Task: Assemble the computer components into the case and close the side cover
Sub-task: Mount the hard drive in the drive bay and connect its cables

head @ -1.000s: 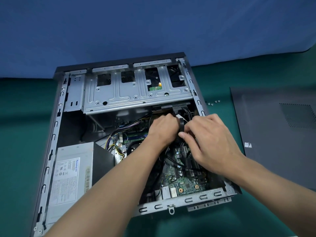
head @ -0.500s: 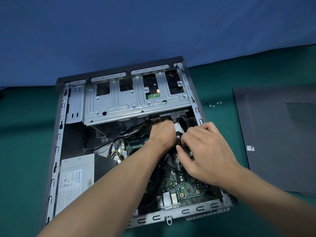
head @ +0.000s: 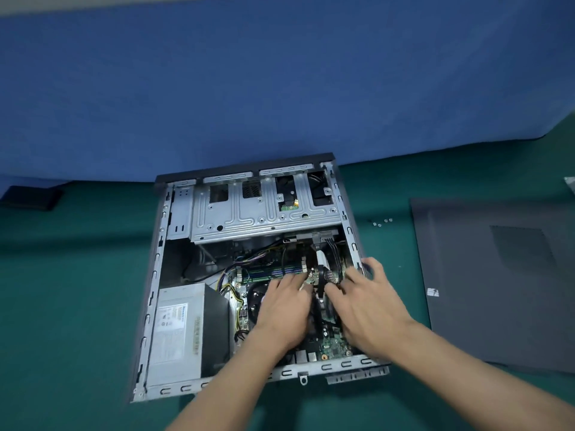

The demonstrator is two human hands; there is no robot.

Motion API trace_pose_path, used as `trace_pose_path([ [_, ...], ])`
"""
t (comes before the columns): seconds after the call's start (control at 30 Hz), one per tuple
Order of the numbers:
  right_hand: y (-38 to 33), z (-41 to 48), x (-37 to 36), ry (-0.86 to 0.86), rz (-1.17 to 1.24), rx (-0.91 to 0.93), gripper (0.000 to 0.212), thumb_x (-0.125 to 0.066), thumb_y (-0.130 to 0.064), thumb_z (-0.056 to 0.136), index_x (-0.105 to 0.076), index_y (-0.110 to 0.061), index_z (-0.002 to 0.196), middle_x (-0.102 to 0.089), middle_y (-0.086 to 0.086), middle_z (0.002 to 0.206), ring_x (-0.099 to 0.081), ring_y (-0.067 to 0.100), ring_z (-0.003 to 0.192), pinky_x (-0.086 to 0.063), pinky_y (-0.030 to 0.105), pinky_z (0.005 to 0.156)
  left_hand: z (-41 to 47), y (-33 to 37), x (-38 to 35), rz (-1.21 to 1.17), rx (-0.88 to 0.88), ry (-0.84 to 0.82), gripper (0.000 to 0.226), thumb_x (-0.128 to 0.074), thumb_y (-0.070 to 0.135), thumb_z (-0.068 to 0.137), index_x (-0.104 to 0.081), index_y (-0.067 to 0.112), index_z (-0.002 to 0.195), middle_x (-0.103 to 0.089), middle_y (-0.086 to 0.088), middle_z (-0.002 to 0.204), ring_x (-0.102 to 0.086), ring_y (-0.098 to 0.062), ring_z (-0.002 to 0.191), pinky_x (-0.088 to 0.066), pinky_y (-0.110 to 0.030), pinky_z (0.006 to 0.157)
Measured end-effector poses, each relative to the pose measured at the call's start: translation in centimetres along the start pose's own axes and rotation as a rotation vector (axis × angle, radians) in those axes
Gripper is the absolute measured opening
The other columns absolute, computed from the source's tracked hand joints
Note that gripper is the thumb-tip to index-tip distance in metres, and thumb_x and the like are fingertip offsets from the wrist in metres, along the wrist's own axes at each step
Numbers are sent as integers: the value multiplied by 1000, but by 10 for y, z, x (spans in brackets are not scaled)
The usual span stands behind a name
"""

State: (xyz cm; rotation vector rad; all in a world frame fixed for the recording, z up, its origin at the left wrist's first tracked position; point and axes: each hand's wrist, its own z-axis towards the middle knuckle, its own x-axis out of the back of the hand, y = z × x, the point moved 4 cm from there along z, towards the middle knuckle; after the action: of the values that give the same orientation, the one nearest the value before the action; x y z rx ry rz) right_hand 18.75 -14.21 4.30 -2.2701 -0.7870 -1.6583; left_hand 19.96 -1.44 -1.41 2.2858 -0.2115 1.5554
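Note:
An open computer case (head: 157,269) lies on its side on the green mat. Inside are a silver drive cage (head: 264,213), a grey power supply (head: 180,331) at the lower left, and the green motherboard (head: 334,348). My left hand (head: 284,309) rests flat over the middle of the board with its fingers spread. My right hand (head: 367,303) hovers with fingers apart at the case's right wall. Between the two hands a bundle of black cables (head: 326,276) stands free, with a white flat cable (head: 322,259) above it. The dark grey side cover (head: 504,281) lies flat to the right.
Several small screws (head: 382,222) lie on the mat between the case and the side cover. A dark flat object (head: 31,197) sits at the far left by the blue backdrop. A pale object (head: 570,181) shows at the right edge.
Both hands have let go of the black cable bundle and opened, drawing back toward me. The view has tilted upward, so the case sits lower in the frame.

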Motion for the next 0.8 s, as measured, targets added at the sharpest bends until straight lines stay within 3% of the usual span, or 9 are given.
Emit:
trace_pose_path([
  [0.13, 16, 4, 26, 149, 609, -180, 7, -54, -31, 90, -52, -35, 96, -62, -12, 81, -48, 8, 95, -24, 35, 95, -30, 5, 10, -325, 143, 57, 31, -49, 28, 99, -60, 18, 126, -42, -2, 149, -32, -21, 139, -24, -41, 115],
  [0.2, 23, 8, 37, 192, 957, -323, 11, -60, -35, 91, -56, -34, 81, -59, -14, 61, -51, -1, 67, -36, 28, 75, -39, 10, 27, -502, 193, 153, 35, -40, 43, 101, -68, 23, 90, -67, 7, 106, -54, -14, 105, -40, -38, 92],
  [0.27, 23, 13, 45, 225, 1313, -449, 14, -61, -32, 91, -64, -28, 78, -59, -14, 55, -51, -1, 53, -40, 21, 59, -47, 19, 42, -892, 236, 143, 51, -34, 61, 96, -53, 27, 64, -54, 16, 60, -49, -3, 64, -39, -32, 65],
  [0.4, 13, 25, 50, 170, 1826, -652, 17, -57, -15, 93, -65, -12, 78, -64, 4, 66, -56, 16, 59, -46, 30, 61, -52, 34, 60, -1398, 238, -15, 53, -36, 61, 96, -73, 23, 93, -74, 10, 89, -69, -6, 87, -50, -29, 86],
  [0.47, 10, 27, 54, 141, 1943, -717, 15, -50, -8, 92, -63, -10, 82, -60, 7, 65, -53, 19, 57, -41, 30, 57, -53, 31, 68, -1357, 229, 58, 44, -46, 55, 95, -72, 18, 90, -75, 7, 83, -70, -11, 83, -51, -28, 79],
  [0.57, 7, 22, 60, 121, 2079, -749, 12, -47, -6, 92, -59, -7, 90, -61, 14, 76, -56, 22, 58, -43, 29, 55, -54, 16, 81, -846, 264, 299, 34, -56, 53, 91, -61, 24, 75, -63, 9, 67, -59, -11, 66, -45, -29, 60],
  [0.63, 2, 16, 63, 104, 2180, -708, 11, -48, -6, 93, -58, -6, 91, -64, 15, 81, -62, 23, 64, -50, 35, 63, -54, 9, 88, -653, 270, 382, 25, -55, 43, 95, -62, 21, 85, -66, 6, 78, -61, -15, 74, -49, -33, 65],
  [0.73, -6, 8, 65, 229, 2284, -620, 21, -49, 1, 92, -55, -12, 107, -68, 17, 93, -67, 29, 90, -54, 43, 81, -53, 2, 100, -710, 246, 396, 21, -54, 27, 98, -64, 15, 83, -69, -2, 79, -67, -19, 76, -54, -41, 71],
  [0.8, -11, -3, 62, 329, 2040, -619, 36, -51, 3, 88, -51, -20, 116, -69, 11, 102, -65, 23, 98, -52, 35, 82, -50, -5, 109, -936, 263, 372, 22, -57, 19, 97, -64, 12, 77, -69, -4, 72, -69, -14, 63, -58, -41, 68],
])
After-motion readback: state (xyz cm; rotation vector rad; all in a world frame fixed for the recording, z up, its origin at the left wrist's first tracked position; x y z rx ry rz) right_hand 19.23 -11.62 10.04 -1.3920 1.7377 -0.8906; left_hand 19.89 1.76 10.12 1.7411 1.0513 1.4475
